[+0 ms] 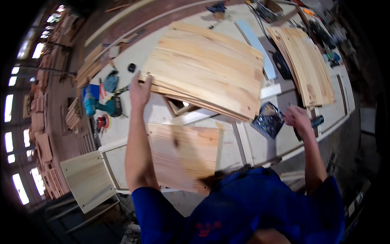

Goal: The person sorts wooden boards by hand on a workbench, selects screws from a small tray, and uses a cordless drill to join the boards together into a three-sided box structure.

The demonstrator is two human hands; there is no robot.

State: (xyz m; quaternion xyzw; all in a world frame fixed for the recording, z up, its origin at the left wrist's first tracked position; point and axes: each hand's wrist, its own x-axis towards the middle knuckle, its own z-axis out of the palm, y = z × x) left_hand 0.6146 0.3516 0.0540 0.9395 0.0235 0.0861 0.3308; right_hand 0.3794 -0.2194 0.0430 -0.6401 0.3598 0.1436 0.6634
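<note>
Two bare hands at a pale workbench (229, 150), seen from above. The left hand (140, 92) is bent around the left corner of a stack of edge-glued wooden panels (207, 67), its thumb lying on the top face and its other fingers along the outer edge, the gap between them narrowed to the wood. The stack extends rightward from these fingers, and its near right corner lies close to the fingers of the right hand (299, 118). Those fingers are curled inward beside a clear plastic bag of dark small pieces (268, 121); whether they grasp it, or anything else, cannot be told. Just right of the same hand shows a teal-and-black cylindrical handle (317, 121); a second panel stack (304, 67) stands beyond the right fingertips. Nearer the wearer than the left fingers, a loose wooden panel (185, 152) lies flat, partly shaded. To the left of the left fingers are a teal cordless drill (101, 107) and, nearer the wearer, a power sander with a red disc (104, 121). Just beyond these fingers sits a small black round object (131, 67).
</note>
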